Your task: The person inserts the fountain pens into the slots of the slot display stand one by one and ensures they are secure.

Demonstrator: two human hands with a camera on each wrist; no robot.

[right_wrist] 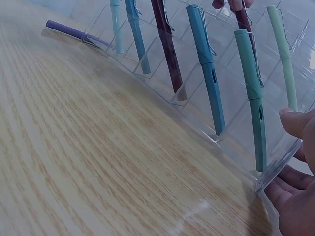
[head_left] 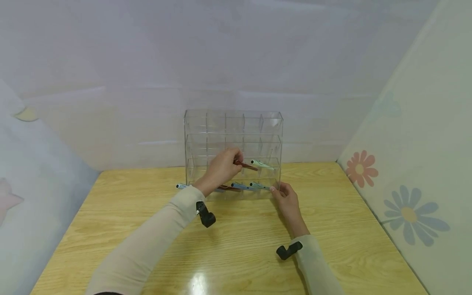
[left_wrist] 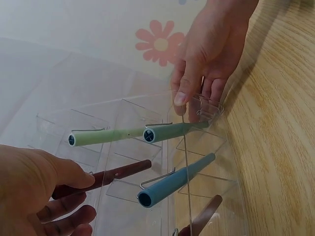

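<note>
In the head view my left hand (head_left: pixel 222 167) pinches a dark red pen (head_left: pixel 248 165) between thumb and fingers, at the second tier from the bottom of a clear compartment rack (head_left: pixel 234 119). Beside that pen, a pale green pen (right_wrist: pixel 283 54) leans in the same tier. My right hand (head_left: pixel 289 203) holds the rack's lower right edge, thumb in front. Along the bottom tier stand a green pen (right_wrist: pixel 253 98), a blue pen (right_wrist: pixel 206 69), a second dark red pen (right_wrist: pixel 169 49) and more blue pens. My left forearm hides part of this row in the head view.
A purple pen (right_wrist: pixel 64 29) lies on the wooden table (head_left: pixel 236 246) by the rack's left end. Behind the rack hangs a pale backdrop (head_left: pixel 147 82). A flower-printed panel (head_left: pixel 409 123) borders the right side, and another pale panel (head_left: pixel 40 164) the left.
</note>
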